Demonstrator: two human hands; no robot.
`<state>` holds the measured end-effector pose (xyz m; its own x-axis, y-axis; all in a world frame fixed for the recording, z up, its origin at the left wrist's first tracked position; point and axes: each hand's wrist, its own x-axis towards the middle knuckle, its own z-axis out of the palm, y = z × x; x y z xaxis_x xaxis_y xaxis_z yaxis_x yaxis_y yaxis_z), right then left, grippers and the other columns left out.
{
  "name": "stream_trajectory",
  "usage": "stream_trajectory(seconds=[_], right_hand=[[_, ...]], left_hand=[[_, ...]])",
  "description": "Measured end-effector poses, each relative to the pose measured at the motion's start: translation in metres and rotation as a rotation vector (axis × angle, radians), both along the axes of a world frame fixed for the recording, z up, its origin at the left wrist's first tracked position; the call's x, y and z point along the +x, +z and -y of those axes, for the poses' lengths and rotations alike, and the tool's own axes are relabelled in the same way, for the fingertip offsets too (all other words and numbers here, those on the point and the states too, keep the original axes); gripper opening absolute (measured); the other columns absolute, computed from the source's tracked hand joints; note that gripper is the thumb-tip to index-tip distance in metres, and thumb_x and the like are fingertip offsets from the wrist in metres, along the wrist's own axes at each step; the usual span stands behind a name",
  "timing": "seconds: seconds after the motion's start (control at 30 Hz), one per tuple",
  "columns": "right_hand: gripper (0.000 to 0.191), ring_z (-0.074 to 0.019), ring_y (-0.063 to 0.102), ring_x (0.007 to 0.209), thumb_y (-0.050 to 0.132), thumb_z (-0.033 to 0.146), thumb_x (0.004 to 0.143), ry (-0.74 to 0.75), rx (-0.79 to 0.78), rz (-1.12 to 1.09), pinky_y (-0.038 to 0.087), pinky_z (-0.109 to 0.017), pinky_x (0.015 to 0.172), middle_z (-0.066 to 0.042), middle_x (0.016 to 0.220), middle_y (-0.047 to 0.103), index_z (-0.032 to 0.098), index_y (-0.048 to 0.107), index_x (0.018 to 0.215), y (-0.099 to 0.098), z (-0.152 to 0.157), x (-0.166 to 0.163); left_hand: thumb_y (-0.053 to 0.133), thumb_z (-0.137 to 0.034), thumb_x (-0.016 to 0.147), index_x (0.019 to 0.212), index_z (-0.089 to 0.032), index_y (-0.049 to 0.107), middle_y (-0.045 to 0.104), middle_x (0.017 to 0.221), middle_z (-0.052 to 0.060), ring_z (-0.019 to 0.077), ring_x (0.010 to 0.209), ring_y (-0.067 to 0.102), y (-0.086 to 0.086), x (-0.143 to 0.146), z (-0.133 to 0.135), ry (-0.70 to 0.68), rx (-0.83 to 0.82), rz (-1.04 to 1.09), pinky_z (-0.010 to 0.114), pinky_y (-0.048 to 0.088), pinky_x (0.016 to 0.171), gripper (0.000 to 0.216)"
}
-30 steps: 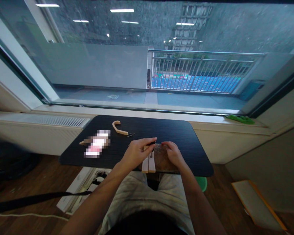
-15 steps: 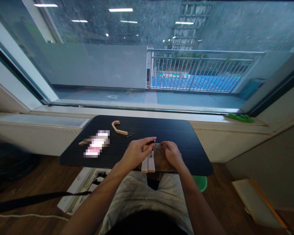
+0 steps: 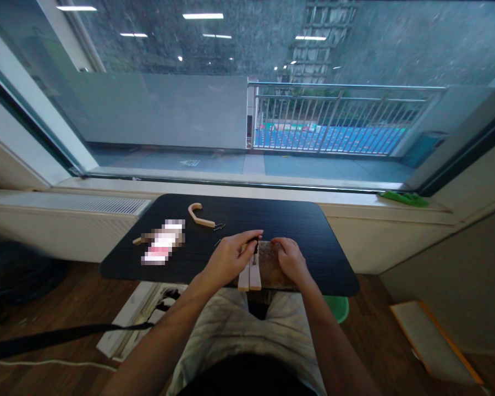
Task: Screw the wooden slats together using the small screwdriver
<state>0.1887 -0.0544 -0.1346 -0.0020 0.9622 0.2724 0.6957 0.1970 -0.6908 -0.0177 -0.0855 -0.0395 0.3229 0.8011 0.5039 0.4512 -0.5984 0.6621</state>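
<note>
My left hand [image 3: 226, 257] is closed, thumb and forefinger pinching a small dark tool [image 3: 256, 240] whose kind I cannot make out. Below the tool, a screw [image 3: 254, 262] shows against one of two pale wooden strips, the right strip [image 3: 255, 280]. The left strip [image 3: 243, 281] lies alongside it, partly under my left hand. Both strips rest on a worn brown board [image 3: 271, 269] at the table's front edge. My right hand [image 3: 292, 263] grips the right side of this board, fingers curled against it.
On the black table [image 3: 313, 231] lie a curved wooden hook [image 3: 198, 218] and several loose screws [image 3: 219, 226]. A blurred-out item [image 3: 164, 242] lies at the left. Beyond stands the window sill [image 3: 346, 202] with a green cloth [image 3: 404, 198]. Below the table is a green bucket [image 3: 340, 309].
The dark tool in my left fingers has turned slightly and looks more upright. Both hands otherwise stay in place.
</note>
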Motion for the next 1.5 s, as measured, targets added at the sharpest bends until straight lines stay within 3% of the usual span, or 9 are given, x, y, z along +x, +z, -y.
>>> stream_trajectory(seconds=[0.6,0.83,1.5], right_hand=[[0.029,-0.0226,0.057,0.108,0.043,0.019,0.088,-0.013,0.012,0.018,0.044,-0.039,0.099,-0.006,0.104,0.068,0.023,0.069,0.100,0.0042,0.0022,-0.0023],[0.028,-0.0221,0.057,0.107,0.044,0.018,0.088,-0.012,0.024,0.023,0.044,-0.038,0.100,-0.004,0.102,0.068,0.025,0.069,0.099,0.0039,0.0027,-0.0023],[0.027,-0.0230,0.057,0.107,0.047,0.020,0.084,-0.003,0.015,0.042,0.045,-0.039,0.097,-0.006,0.104,0.067,0.023,0.069,0.101,0.0060,0.0044,-0.0018]], left_hand=[[0.050,-0.017,0.094,0.116,-0.016,0.070,0.075,0.109,0.009,0.0187,0.100,0.070,-0.0008,0.0019,-0.0003,-0.084,-0.036,0.080,0.032,0.055,0.094,0.030],[0.050,-0.015,0.093,0.115,-0.019,0.071,0.071,0.106,0.008,0.0182,0.098,0.067,0.0029,0.0013,0.0008,-0.081,-0.001,0.083,0.031,0.055,0.089,0.031],[0.048,-0.016,0.094,0.117,-0.018,0.069,0.074,0.112,0.008,0.0189,0.103,0.069,0.0021,0.0013,0.0018,-0.081,-0.047,0.072,0.033,0.054,0.096,0.032]])
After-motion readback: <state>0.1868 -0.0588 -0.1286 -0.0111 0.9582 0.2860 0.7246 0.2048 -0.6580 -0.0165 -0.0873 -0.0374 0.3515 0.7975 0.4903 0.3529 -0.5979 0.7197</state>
